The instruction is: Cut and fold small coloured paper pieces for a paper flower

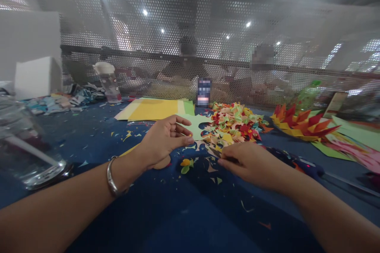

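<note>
My left hand (162,142) pinches the edge of a pale green paper sheet (194,125) with cut-out shapes, thumb and fingers closed on it; a metal bangle circles that wrist. My right hand (245,160) rests on the blue table (184,213), fingers curled and pressed together near paper scraps; what it holds is hidden. Between the two hands lies a small yellow and green paper piece (185,165). Just beyond the hands sits a heap of folded coloured paper pieces (234,124).
Yellow paper sheets (154,109) lie at the back. A clear jar (22,146) stands at the left, a lidded cup (108,81) further back. Red-orange paper spikes (303,124) and green sheets lie at the right. Two people sit behind a perforated screen (208,27).
</note>
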{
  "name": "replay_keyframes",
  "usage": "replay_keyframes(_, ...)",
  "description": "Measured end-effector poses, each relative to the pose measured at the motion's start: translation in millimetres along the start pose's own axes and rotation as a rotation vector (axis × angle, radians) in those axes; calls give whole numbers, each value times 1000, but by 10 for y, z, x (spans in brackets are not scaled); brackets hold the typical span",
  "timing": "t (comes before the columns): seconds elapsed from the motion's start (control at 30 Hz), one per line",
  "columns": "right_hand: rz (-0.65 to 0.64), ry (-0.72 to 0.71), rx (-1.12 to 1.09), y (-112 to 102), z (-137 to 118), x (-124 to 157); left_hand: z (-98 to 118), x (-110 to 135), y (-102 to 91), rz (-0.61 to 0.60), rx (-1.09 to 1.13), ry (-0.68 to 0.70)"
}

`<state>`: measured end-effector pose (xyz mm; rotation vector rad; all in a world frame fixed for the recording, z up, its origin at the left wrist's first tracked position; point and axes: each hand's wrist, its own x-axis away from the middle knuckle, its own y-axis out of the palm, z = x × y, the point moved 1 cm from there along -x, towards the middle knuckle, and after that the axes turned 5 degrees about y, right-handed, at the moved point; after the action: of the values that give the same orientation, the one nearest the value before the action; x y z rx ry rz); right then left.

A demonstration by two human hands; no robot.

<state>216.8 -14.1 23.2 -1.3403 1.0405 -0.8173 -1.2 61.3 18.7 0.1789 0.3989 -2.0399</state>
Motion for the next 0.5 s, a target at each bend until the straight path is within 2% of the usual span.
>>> replay_keyframes(0.1, 5, 36, 30, 24, 13, -1, 8, 31, 43, -25, 20, -6)
replay_keyframes(0.2, 98, 49, -41, -8, -30, 3, -2, 77, 100, -75, 85, -45)
replay_keyframes(0.37, 232, -24, -284, -53, -143, 16, -13, 114, 162, -139, 236, -125)
replay_keyframes(0.5, 310, -73, -358, -31, -203, 30, 15, 134, 201, -172, 304, -173)
